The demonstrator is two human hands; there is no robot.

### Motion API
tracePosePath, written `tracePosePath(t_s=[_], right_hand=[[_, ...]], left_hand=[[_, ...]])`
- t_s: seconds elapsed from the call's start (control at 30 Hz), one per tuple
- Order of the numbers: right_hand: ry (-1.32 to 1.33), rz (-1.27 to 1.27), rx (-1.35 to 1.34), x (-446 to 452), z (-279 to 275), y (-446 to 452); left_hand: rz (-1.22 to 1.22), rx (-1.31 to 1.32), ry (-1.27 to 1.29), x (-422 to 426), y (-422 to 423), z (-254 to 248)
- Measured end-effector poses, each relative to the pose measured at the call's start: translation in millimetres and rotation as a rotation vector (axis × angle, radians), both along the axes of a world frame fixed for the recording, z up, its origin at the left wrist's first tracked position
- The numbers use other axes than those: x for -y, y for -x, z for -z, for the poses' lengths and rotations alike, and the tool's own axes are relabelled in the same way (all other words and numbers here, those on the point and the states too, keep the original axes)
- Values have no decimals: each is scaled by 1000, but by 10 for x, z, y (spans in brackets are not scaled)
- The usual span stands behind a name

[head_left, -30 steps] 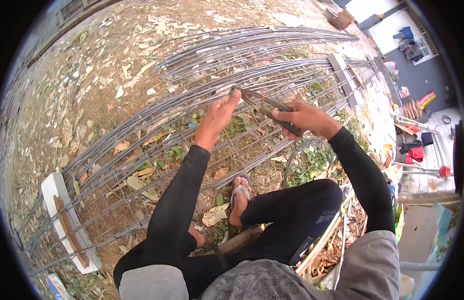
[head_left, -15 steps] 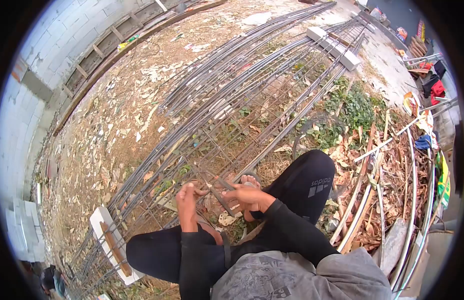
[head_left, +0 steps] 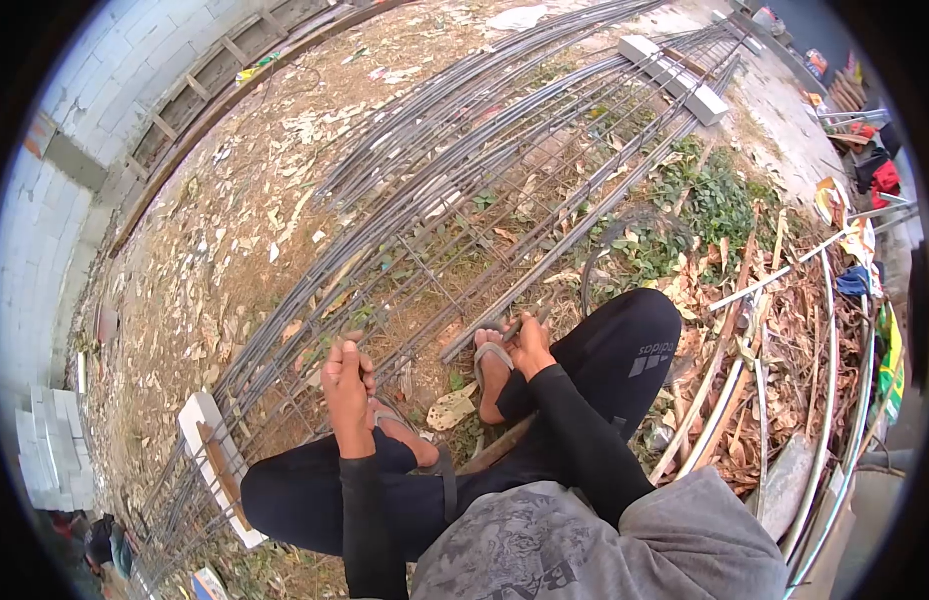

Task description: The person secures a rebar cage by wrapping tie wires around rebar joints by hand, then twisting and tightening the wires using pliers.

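My left hand [head_left: 347, 385] is closed above the near end of the steel bars, its thumb pressed to the curled fingers. Whatever it may pinch is too small to make out. My right hand [head_left: 528, 347] is wrapped round a dark hand tool [head_left: 512, 328], of which only a short part shows. That hand is beside my sandalled right foot [head_left: 494, 372], apart from the left hand. A long cage of thin steel rebar [head_left: 430, 265] runs from between my knees toward the far right.
White blocks with wooden strips support the bars, one block [head_left: 675, 82] far off and another block [head_left: 210, 465] by my left knee. Pipes and sticks [head_left: 760, 400] lie among dry leaves at right. A block wall [head_left: 105, 90] stands left.
My hands have drawn apart: the left moved slightly left and down, the right moved right and up with the tool. The bars between them now show more.
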State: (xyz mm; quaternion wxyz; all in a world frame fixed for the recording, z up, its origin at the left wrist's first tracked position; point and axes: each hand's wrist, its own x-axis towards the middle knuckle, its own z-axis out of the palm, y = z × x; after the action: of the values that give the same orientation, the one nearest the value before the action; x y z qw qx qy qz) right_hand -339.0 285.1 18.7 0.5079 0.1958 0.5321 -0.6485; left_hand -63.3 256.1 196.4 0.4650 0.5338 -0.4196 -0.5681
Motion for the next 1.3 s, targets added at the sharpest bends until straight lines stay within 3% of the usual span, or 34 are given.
tracePosePath(t_s=[0.13,0.27,0.3,0.4,0.47,0.5,0.6,0.63,0.73,0.8,0.93,1.0,1.03,1.1,1.3], right_hand=[[-177,-175,-485,-140,59,15],[-306,-97,-564,-126,-24,21],[-210,-100,-720,-180,-75,13],[-118,-364,-931,-95,-421,207],[-151,-572,-1250,-34,-995,324],[-148,-583,-1651,27,-941,439],[-272,-780,-1804,-21,-998,493],[-385,-973,-1762,-38,-1006,474],[-529,-1063,-1720,-64,-883,460],[-424,-891,-1749,-73,-1042,492],[-401,-928,-1959,-136,-1974,1179],[-227,-1038,-1882,-219,-2423,1581],[-390,-1205,-1703,-235,-2588,1757],[-368,-1286,-1625,-372,-2364,2139],[-361,-1149,-1124,-1023,-518,1927]], left_hand=[[-9,-147,-122,-40,147,253],[88,-158,-341,-119,388,454],[131,-132,-359,-116,412,541],[122,-230,-369,-134,509,809],[108,-312,-445,-182,516,913],[91,-330,-475,-224,542,953],[49,-390,-520,-335,580,1053],[57,-401,-513,-359,590,1077],[81,-353,-472,-359,634,1022],[105,-320,-430,-355,591,997],[180,-263,-432,-426,590,1059],[237,-247,-443,-483,627,1157],[262,-240,-465,-524,647,1146],[316,-225,-494,-610,660,1128],[329,-184,-495,-762,651,1244]])
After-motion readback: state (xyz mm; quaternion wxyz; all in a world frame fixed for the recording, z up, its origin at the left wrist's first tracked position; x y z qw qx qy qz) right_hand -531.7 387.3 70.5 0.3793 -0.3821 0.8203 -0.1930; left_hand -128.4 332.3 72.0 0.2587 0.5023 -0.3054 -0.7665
